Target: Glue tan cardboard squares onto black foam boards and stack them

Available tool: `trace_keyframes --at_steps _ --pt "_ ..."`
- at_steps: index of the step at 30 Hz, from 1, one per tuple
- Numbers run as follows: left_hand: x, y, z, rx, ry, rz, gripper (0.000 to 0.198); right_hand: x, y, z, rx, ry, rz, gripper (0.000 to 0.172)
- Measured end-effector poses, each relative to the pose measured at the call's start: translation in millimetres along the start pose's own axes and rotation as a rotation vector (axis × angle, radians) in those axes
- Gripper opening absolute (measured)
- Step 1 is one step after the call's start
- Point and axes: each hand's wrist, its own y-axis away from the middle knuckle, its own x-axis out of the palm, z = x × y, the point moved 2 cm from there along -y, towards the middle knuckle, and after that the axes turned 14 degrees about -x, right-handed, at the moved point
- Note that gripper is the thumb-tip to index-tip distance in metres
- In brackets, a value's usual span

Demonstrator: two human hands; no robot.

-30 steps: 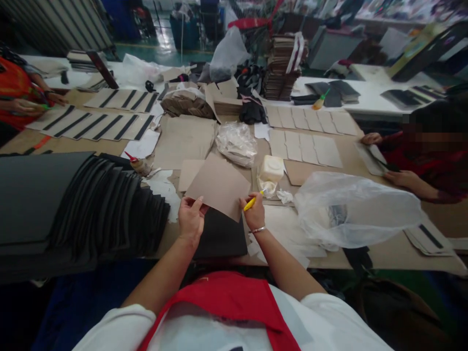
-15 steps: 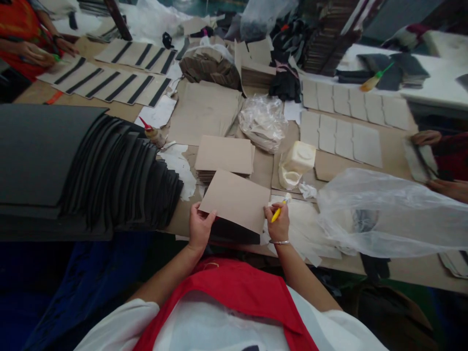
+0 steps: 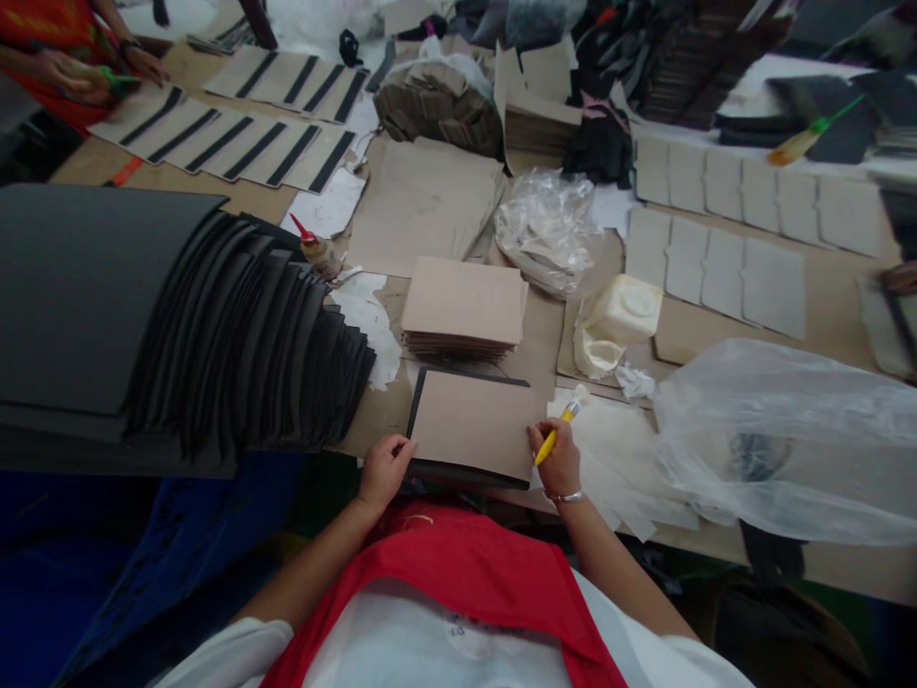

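Note:
A tan cardboard sheet (image 3: pixel 471 420) lies over a black sheet (image 3: pixel 451 474) at the table's front edge, with black showing along its top, left and bottom sides. My left hand (image 3: pixel 385 470) pinches the left edge of the cardboard, fingers closed. My right hand (image 3: pixel 560 462) is wrapped around a yellow-handled brush (image 3: pixel 547 445), bristles pointing up and away, while its fingertips touch the cardboard's right edge. Just behind sits a stack of similar cardboard sheets (image 3: pixel 462 301). A cut-open whitish plastic jug (image 3: pixel 623 315) stands beyond my right hand.
Large dark grey sheets (image 3: pixel 86 306) are piled at left. A red-tipped bottle (image 3: pixel 319 250) stands behind them. Clear plastic bags (image 3: pixel 788 440) lie at right and mid-table. Black-striped panels (image 3: pixel 236 148) lie far left, near another person's hands (image 3: pixel 78 76). Beige panels (image 3: pixel 716 263) lie right.
The cardboard sheet has come down from a tilted, raised position to lie nearly flat on the black sheet. Both hands have lowered with it; the brush stays in my right hand.

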Motion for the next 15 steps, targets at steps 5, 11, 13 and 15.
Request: trace_keyframes --at_steps 5,11,13,15 --pt "5.7 -10 6 -0.129 0.053 0.060 0.035 10 -5 -5 0.003 0.036 0.024 0.030" --pt "8.3 -15 13 -0.149 0.055 0.064 0.035 15 -8 -6 0.001 0.051 0.074 0.029" --pt "8.5 -17 14 -0.151 0.049 0.062 0.034 16 -9 -7 -0.004 0.050 0.087 0.028" --pt "8.5 -18 13 -0.165 0.043 0.062 0.034 18 -10 -8 -0.006 0.052 0.089 0.028"
